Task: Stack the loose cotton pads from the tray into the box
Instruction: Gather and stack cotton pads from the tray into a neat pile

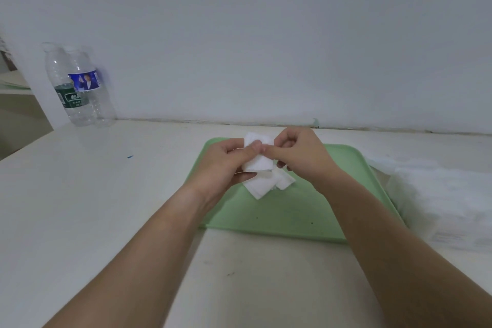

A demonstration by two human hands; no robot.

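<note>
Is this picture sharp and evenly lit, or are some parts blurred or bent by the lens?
Head view: the light is soft and flat, with no hard shadows; the left hand, the right hand and the held cotton pads are fairly sharp; the bottles lean from wide-angle distortion; the pale thing right of the tray is washed out, too blurred to identify.

two clear bottles (80,88) far-left by wall (266,34) | white table (80,194) | blue speck (130,157), perhaps ink

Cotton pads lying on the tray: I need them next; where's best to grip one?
Probably the rightmost pad: pinch its exposed corner from the right, with the right hand. It lies flat on the tray, so only an edge offers purchase.
</note>
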